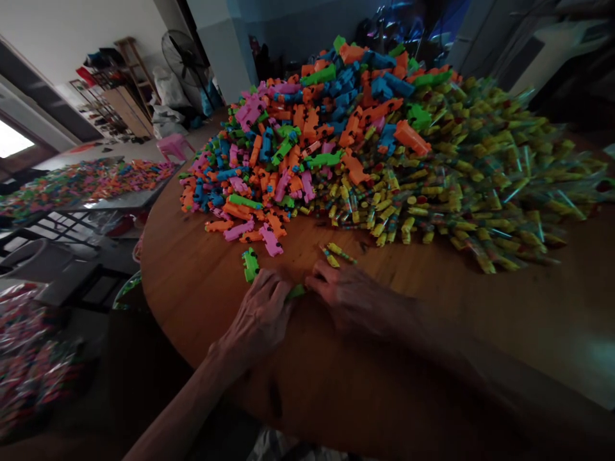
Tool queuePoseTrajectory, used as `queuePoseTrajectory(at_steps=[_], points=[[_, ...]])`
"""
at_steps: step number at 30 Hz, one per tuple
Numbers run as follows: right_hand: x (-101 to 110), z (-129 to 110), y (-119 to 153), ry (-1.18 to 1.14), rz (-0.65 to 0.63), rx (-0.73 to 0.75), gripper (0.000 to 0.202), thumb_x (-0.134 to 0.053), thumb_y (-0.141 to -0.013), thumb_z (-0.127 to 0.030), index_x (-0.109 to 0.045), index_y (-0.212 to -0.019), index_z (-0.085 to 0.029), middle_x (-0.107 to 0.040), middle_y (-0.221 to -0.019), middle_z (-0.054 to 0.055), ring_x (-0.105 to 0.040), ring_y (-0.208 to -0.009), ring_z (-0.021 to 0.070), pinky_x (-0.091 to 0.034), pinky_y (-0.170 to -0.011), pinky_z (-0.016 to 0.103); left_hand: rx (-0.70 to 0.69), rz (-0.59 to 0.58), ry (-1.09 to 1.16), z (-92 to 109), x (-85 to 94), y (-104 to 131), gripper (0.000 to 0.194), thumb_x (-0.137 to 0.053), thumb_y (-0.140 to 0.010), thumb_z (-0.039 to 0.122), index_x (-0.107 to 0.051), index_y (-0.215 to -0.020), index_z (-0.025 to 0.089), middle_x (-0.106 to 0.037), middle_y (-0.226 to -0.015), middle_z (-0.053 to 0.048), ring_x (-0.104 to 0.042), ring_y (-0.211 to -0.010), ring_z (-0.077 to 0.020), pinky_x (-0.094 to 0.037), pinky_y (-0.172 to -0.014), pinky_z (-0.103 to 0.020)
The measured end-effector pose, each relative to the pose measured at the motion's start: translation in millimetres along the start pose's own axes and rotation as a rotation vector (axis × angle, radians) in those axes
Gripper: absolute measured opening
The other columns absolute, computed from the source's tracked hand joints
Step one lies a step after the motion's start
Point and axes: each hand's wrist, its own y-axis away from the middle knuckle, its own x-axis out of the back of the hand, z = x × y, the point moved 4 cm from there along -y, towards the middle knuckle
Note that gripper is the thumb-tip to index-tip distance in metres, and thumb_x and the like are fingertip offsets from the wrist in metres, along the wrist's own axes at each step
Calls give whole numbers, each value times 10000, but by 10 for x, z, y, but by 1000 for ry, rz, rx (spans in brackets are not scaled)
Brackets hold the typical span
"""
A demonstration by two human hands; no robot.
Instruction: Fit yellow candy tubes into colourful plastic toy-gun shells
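Observation:
My left hand (265,308) is closed around a green toy vehicle (296,292), most of it hidden under the fingers. Close by on the right, my right hand (348,296) has its fingers bent together at the toy's end; whatever they pinch is too small and dark to make out. A second green toy vehicle (250,264) lies on the wooden table (192,282) just beyond my left hand. Two thin yellow-wrapped sticks (340,253) rest past my right fingertips.
A big heap of orange, blue, pink and green toy vehicles (288,160) covers the table's far side. To its right spreads a pile of yellow-wrapped sticks (461,173). Another table with colourful toys (96,186), a pink stool (173,146) and a fan (182,57) stand at left.

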Motion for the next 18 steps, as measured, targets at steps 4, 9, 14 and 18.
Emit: queuePoseTrajectory(at_steps=[4,9,14,18], points=[[-21,11,1,16,-15,8,307,-584,-790,-116,-665,-1086,-121,-633,-1050,130,-571,-779,203,-396,-674,331,2,7,0,-3,-12,-19,128,-495,-973,62,-548,-1051,149,-594,-984,-102,-503,-1008,-250,-497,-875,-418],[-2,20,-18,16,-63,26,282,-609,-786,-134,-685,-1057,-112,-636,-1042,125,-538,-699,163,-386,-630,311,4,-13,7,-7,-23,-46,136,-489,-965,44,-533,-1036,151,-573,-958,-94,-491,-981,-246,-490,-841,-410],[1,33,-32,23,-48,57,278,-635,-779,-138,-699,-1050,-131,-645,-1061,103,-570,-765,186,-457,-770,365,1,-12,53,-14,-27,-45,117,-512,-974,50,-521,-1040,147,-570,-965,-82,-492,-975,-221,-483,-842,-383],[-114,42,5,56,49,86,279,-577,-839,-134,-692,-1093,-124,-631,-1074,126,-542,-688,165,-421,-658,334,-22,-5,44,-27,-30,-31,165,-538,-962,38,-507,-1078,151,-582,-1006,-85,-499,-1012,-218,-494,-877,-380]])
